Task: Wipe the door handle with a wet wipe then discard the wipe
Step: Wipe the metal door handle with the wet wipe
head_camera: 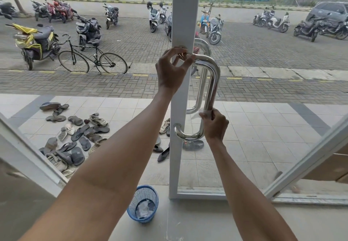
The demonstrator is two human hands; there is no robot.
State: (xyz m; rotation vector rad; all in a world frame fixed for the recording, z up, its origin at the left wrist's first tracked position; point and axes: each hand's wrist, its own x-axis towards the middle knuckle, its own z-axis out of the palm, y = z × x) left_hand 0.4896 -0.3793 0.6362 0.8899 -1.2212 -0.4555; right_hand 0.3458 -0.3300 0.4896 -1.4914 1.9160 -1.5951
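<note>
- Looks like a building entrance: glass door (185, 90) opening onto a tiled porch (244, 137)
- Pile of shoes (75, 133) left outside
- Scooters (88, 29) and a bicycle (92, 58) parked on the brick lot beyond

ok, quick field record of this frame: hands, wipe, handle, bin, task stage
left hand: gripping the top bend of the door handle, by the door frame
right hand: closed around the lower part of the handle's upright bar, white wet wipe showing at its fingers
door handle: chrome, D-shaped
bin: blue mesh basket on the floor below, crumpled white material inside
task stage: wiping; wipe not yet discarded
</note>
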